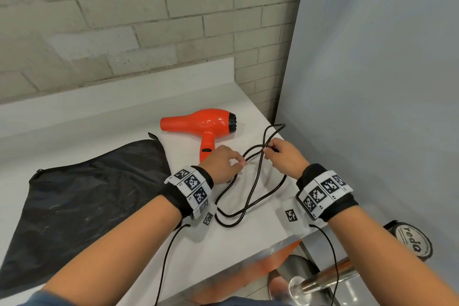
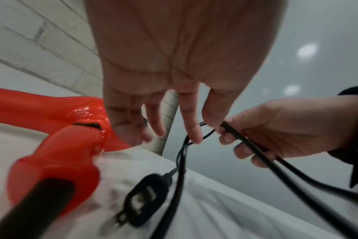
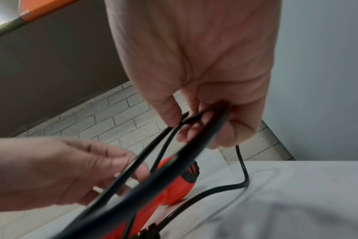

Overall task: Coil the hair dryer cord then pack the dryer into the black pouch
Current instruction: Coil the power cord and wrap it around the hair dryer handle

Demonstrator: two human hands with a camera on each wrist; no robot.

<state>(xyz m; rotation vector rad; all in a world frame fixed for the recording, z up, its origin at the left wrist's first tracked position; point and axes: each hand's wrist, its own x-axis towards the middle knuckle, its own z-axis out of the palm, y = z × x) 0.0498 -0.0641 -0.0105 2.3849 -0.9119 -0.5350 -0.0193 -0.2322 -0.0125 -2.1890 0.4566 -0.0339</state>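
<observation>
Right hand (image 1: pixel 285 156) pinches gathered cord (image 1: pixel 250 194) loops to keep the coil; left hand (image 1: pixel 221 164) fingers relaxed, feeding slack.

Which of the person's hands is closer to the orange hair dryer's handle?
Left. The left hand hovers right beside the hair dryer handle, fingers loose by the cord. The right hand holds cord loops farther right, near the counter edge.

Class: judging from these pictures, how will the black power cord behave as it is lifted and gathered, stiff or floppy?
The power cord is probably floppy: it sags in loose loops on the white counter. It likely springs a little, since the loops spread wide below the right hand. Its plug may swing as a weighted end.
</observation>
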